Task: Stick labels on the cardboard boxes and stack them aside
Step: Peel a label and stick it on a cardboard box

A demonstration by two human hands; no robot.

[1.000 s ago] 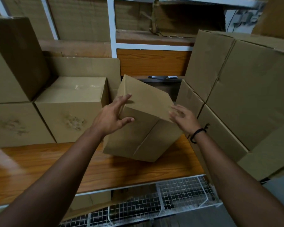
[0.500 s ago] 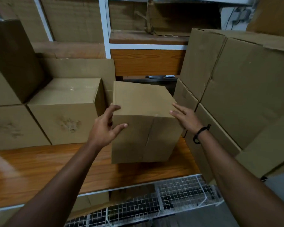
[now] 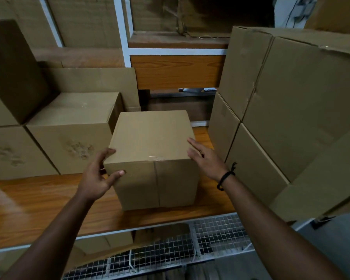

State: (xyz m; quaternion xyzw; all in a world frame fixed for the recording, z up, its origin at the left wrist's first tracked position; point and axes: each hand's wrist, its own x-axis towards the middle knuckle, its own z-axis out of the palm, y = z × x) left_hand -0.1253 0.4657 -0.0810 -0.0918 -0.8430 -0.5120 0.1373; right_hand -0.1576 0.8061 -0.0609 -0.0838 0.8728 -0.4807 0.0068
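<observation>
**Q:** Far left, what's there?
**A:** The left stack [image 3: 69, 142], 9 o'clock on the shelf [image 3: 38, 203]. Brown cartons, two high at the far edge. One low carton sits nearer the middle, with a scuff on its front. A flat sheet [image 3: 93, 81] stands behind that one.

**Q:** Your left hand?
**A:** My left hand [image 3: 95, 176] is at 8 o'clock of the box [image 3: 150, 138]. It wraps the near top-left corner, thumb pressed on the front face, fingers curled onto the left side. Grasping the box.

**Q:** And the box?
**A:** Dead centre, upright, sitting flat on the shelf between the two stacks. It's close to the left stack, and I can't tell if they touch. There's a clear gap to the right one, with wood showing. A seam runs down the front, and clear tape [image 3: 156, 158] covers it at the top front edge.

**Q:** Right hand?
**A:** My right hand [image 3: 206, 160] is at 3 o'clock of the box. Fingers straight and released, tips at the top right edge. Touching or just off it, I can't tell. Black band [image 3: 224, 176] on the wrist.

**Q:** Far right?
**A:** The right stack [image 3: 291, 98], 3 o'clock, bigger cartons, two high. Wire mesh [image 3: 210, 235] at 6 o'clock, under the shelf's front edge.
</observation>
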